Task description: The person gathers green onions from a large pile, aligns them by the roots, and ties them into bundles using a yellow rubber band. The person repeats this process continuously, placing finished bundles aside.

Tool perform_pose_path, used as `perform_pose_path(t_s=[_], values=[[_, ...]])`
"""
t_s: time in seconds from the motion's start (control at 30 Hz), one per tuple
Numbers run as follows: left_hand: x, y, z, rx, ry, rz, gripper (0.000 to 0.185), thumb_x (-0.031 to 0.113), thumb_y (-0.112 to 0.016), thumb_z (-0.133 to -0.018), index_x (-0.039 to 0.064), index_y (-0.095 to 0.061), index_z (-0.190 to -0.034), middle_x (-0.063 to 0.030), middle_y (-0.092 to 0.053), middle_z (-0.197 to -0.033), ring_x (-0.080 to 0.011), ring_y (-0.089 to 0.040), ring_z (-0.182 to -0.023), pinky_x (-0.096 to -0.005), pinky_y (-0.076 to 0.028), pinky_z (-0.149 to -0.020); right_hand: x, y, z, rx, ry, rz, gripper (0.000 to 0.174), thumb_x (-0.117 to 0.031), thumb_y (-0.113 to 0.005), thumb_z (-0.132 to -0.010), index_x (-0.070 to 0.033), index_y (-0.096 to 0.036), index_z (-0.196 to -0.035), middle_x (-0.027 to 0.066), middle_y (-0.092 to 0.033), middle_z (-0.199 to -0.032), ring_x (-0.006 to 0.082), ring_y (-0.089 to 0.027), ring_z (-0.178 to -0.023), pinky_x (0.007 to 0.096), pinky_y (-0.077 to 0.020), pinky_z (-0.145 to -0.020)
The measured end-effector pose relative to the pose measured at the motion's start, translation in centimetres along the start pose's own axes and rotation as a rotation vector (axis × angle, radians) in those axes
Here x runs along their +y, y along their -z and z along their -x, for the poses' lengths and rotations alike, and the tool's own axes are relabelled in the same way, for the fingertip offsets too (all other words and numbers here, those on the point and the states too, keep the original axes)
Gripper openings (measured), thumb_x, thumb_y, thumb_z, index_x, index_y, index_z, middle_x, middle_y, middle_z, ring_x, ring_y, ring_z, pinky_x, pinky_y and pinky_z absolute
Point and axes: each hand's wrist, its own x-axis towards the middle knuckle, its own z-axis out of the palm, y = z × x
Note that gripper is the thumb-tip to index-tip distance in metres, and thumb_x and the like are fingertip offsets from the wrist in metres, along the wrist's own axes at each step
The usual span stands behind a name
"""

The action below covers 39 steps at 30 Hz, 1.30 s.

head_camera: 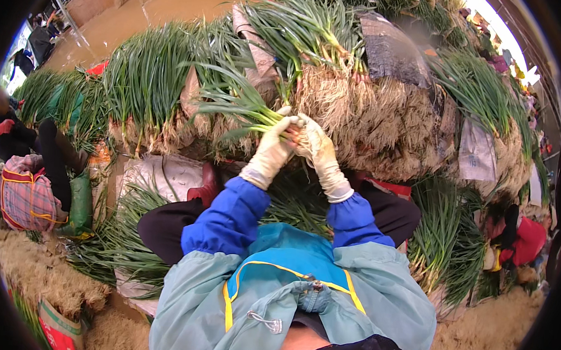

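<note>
A small bunch of spring onions (246, 107) lies across my hands, green leaves fanning to the upper left. My left hand (276, 141), in a pale rubber glove, is closed around the stems just above the reddish bases. Gloved the same way, my right hand (320, 151) grips the root end; its fingers partly hide the pale stringy roots (303, 141). Just beyond my hands rises a big pile of spring onions (330, 100) with matted roots facing me. Loose green leaves (298, 206) lie below, between my knees.
More spring onions stand in rows (146, 82) at the left and lie at my right side (440, 233). A dark plastic sheet (391, 48) covers part of the pile. Root heaps (46, 272) lie behind me. Other people sit at both sides, one beside a plaid bag (28, 192). Muddy water (175, 11) lies beyond.
</note>
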Motion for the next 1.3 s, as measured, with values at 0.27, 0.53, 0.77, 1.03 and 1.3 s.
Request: perform_pose_path(t_s=[0.27, 0.53, 0.77, 1.03, 1.3], values=[[6.4, -2.9, -2.4, -0.377, 0.051, -0.193, 0.04, 0.024, -0.053, -0.095, 0.012, -0.044, -0.132, -0.0003, -0.056, -0.082, -0.015, -0.057, -0.077, -0.0406, -0.051, -0.076, -13.3, 3.4, -14.6, 0.27, 0.371, 1.497, 0.05, -0.045, -0.054, -0.089, -0.011, -0.052, -0.124, 0.0158, -0.055, -0.123, 0.029, -0.055, -0.111, 0.0422, -0.0444, -0.094], [6.3, -2.2, -4.5, -0.187, 0.253, -0.172, 0.033, 0.017, -0.058, -0.092, 0.011, -0.052, -0.124, -0.0021, -0.062, -0.091, -0.0138, -0.06, -0.075, -0.0322, -0.055, -0.067, -16.3, 1.7, -16.4, 0.03, 0.055, 1.781, 0.038, -0.044, -0.054, -0.089, -0.008, -0.066, -0.087, 0.01, -0.065, -0.076, 0.0242, -0.064, -0.074, 0.0371, -0.0489, -0.064], [4.8, -0.6, -4.2, -0.047, 0.23, -0.336, 0.022, 0.023, -0.059, -0.091, 0.006, -0.061, -0.105, -0.0038, -0.064, -0.083, -0.0116, -0.06, -0.068, -0.0221, -0.048, -0.047, -10.5, -2.2, -7.7, -0.262, -0.168, 1.617, 0.048, -0.053, -0.042, -0.091, -0.012, -0.067, -0.092, 0.0058, -0.066, -0.075, 0.0223, -0.063, -0.068, 0.037, -0.0501, -0.068], [4.4, 0.1, -1.5, -0.101, 0.242, -0.459, 0.021, 0.012, -0.062, -0.087, 0.0, -0.06, -0.105, -0.0059, -0.065, -0.08, -0.0109, -0.058, -0.058, -0.0205, -0.046, -0.053, -5.4, 0.9, -6.5, -0.426, -0.295, 0.996, 0.047, -0.045, -0.041, -0.095, -0.005, -0.066, -0.094, 0.0049, -0.062, -0.071, 0.0173, -0.053, -0.06, 0.0302, -0.043, -0.058], [3.3, 1.4, -0.3, -0.075, 0.237, -0.34, 0.02, 0.009, -0.063, -0.086, 0.001, -0.058, -0.103, -0.0098, -0.066, -0.088, -0.0154, -0.06, -0.061, -0.0305, -0.053, -0.066, -0.3, 0.9, -9.4, -0.455, -0.551, -0.093, 0.04, -0.038, -0.054, -0.093, -0.001, -0.06, -0.108, 0.005, -0.063, -0.089, 0.0085, -0.049, -0.059, 0.0223, -0.0438, -0.055]])
